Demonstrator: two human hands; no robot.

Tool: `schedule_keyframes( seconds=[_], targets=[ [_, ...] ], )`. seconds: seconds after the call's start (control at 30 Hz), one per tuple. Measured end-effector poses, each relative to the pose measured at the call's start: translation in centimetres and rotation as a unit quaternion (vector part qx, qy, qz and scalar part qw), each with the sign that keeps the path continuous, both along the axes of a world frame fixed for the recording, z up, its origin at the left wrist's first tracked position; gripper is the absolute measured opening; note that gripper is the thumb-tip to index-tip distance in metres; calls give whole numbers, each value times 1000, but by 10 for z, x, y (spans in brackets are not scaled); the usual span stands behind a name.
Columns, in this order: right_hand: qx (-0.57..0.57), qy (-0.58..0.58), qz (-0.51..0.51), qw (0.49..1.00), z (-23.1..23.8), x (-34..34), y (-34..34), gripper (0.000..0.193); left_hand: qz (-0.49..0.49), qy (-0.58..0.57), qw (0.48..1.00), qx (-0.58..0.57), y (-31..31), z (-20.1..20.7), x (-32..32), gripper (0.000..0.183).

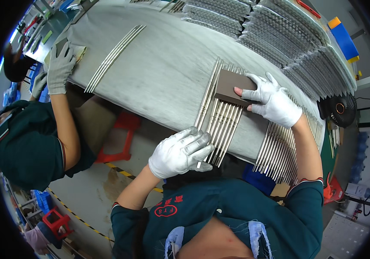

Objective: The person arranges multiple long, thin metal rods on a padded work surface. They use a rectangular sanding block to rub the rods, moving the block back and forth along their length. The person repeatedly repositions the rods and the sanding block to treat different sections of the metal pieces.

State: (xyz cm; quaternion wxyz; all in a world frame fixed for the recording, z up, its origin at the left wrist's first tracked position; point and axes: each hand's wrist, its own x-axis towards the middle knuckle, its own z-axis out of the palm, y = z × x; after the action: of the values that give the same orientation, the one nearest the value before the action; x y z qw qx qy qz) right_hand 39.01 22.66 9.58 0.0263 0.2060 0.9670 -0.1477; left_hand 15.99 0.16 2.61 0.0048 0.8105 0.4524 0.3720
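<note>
My left hand [182, 152], in a white glove greyed at the fingers, closes around the near ends of a pair of thin metal rods [206, 97]. A rod end shows below its fingers. Just right of them lies a row of shiny metal rods [224, 132], side by side on the grey-covered table. My right hand [273, 97], its glove leaving some fingertips bare, grips a brown rectangular block [231, 86]. That block rests across the far part of the row and hides some of it.
A larger batch of rods [276, 151] lies at the right table edge. Several rods [113, 59] sit apart at left. Stacked plastic-wrapped trays [280, 36] line the far side, with a black fan [339, 108] near them. At left, a co-worker's gloved hand [60, 69] is over the table [167, 60].
</note>
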Motion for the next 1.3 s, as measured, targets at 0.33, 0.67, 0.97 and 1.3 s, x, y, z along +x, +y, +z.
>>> schedule_keyframes(
  seconds=[0.33, 0.67, 0.97, 1.3],
  targets=[
    [34, -31, -27, 999, 0, -12, 3, 54, -13, -9, 1000, -4, 0, -11, -3, 58],
    [46, -8, -45, 998, 13, 3, -8, 51, 3, -21, 1000, -3, 1, -7, -3, 58],
    [58, 53, 56, 995, -3, -40, -28, 51, -8, 28, 999, -22, 4, 4, -2, 52],
    [57, 42, 46, 996, -1, -38, -26, 54, 9, 0, 1000, 10, 5, 2, 3, 54]
  ],
)
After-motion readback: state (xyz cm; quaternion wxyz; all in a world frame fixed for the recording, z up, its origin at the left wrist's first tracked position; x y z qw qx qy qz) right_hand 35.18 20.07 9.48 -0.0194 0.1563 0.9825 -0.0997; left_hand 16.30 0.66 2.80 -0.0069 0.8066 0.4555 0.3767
